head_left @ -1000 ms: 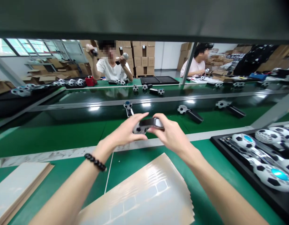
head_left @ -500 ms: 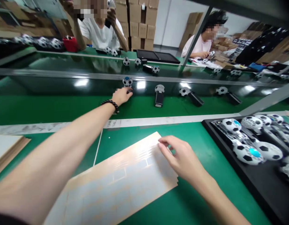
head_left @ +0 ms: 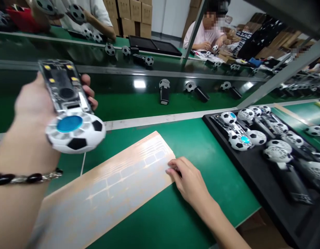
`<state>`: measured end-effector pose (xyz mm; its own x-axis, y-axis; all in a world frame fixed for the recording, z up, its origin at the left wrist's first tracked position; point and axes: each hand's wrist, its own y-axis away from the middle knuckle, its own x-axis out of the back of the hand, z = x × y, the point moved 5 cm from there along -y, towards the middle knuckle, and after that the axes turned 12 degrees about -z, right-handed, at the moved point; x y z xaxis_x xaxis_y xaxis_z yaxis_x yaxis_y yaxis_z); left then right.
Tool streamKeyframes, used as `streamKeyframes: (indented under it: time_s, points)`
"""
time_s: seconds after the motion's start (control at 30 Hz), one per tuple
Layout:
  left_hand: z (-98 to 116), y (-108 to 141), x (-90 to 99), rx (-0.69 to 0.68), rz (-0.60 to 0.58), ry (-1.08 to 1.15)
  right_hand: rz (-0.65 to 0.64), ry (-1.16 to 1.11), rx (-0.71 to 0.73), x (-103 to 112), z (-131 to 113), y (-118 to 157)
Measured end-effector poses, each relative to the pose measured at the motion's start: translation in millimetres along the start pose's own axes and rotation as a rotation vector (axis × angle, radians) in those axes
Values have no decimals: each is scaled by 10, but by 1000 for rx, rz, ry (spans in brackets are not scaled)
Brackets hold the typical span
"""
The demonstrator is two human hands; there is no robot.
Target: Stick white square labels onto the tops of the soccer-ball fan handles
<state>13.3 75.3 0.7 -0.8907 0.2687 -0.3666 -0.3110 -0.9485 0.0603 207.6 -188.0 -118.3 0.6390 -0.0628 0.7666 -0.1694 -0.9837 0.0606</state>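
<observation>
My left hand (head_left: 32, 100) is raised at the left, its fingers wrapped round a soccer-ball device (head_left: 75, 133). That device has a clear body with yellow squares and a white-and-black ball head with a blue disc. A stack of pale sticker sheets (head_left: 118, 186) lies slanted on the green table. At the sheets' right edge is my right hand (head_left: 188, 176), thumb and fingertips close together; whether they pinch a sheet's edge is too small to tell.
A black tray (head_left: 243, 173) with several soccer-ball devices stands at the right. Devices with black handles, one of them (head_left: 164, 91) near the middle, lie on the belt beyond the white rail (head_left: 149, 120). Two people sit across, behind metal posts.
My left hand has come back from the belt with a soccer-ball device in it. My right hand sits lower along the sheets' right edge. The view has shifted.
</observation>
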Motion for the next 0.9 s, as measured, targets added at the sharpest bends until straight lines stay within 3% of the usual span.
streamKeyframes:
  time_s: [0.07,0.17,0.37,0.53,0.67,0.77,0.9]
  points:
    - [-72,139,-186,27,-2,77,-13,3,4,-14,-3,-2]
    - [-152,216,-319,-37,-13,20,-39,-1,-1,-22,-19,-9]
    - [-337,323,-455,-253,-285,-72,-126,-68,26,85,-44,-59]
    - [-422,462,-505,-386,-429,-133,-251,-124,233,280,-25,-71]
    - [-347,567,-533,-566,-464,-421,-85,-36,337,345,-18,45]
    - [-289,639,-567,-654,-471,-609,54,63,446,269,2,221]
    - [-277,726,-671,-664,-559,-715,34,99,584,163,97,377]
